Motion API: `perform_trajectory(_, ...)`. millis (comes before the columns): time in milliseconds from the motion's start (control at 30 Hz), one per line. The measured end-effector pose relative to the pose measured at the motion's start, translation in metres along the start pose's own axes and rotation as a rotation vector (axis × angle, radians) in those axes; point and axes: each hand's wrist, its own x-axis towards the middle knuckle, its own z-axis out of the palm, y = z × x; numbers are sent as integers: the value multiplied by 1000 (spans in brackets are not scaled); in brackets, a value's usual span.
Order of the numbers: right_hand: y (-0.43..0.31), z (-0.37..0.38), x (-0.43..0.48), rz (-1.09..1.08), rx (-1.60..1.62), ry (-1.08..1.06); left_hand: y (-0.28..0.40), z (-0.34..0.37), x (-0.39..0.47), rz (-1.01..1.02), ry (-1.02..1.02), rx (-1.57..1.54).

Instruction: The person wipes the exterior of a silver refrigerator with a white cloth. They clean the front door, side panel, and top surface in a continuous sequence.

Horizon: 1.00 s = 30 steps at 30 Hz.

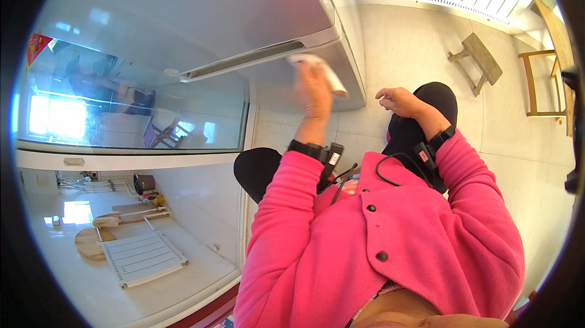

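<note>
My left hand [313,90] is blurred and grips a folded white cloth [330,72]. The cloth lies at the lower front of a light grey refrigerator [256,8], just below the long recessed handle groove [244,60] under its upper door. Whether the cloth presses on the surface, I cannot tell. By my bent right knee [438,97] is my right hand [397,101], with loosely curled fingers and nothing in them. Both wrists carry black straps with small devices, and dark cables run from them across my pink cardigan [411,227].
Left of me, a glass sliding door [192,117] in a white frame reflects a window. Through the opening stand a white radiator [144,255] and a round wooden board [93,243]. A small wooden stool [482,58] is on the tiled floor to the right, near a wooden chair [541,83].
</note>
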Motion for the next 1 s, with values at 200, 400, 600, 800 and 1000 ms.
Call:
perform_trajectory(200, 3, 6, 6, 49, 30, 19, -8, 12, -6, 339, -220, 76)
perform_trajectory(400, -11, 15, 13, -54, 72, 170, -87, -67, 6, -242, -153, 144)
perform_trajectory(600, -103, 20, 27, -328, -287, 331, -116, -151, 64, -186, 265, 67)
perform_trajectory(800, -191, 26, 46, -443, -332, 437, -95, -113, 59, -185, 106, -185)
perform_trajectory(1000, -162, 27, 35, -338, -269, 372, -54, -54, 25, -249, 173, -140)
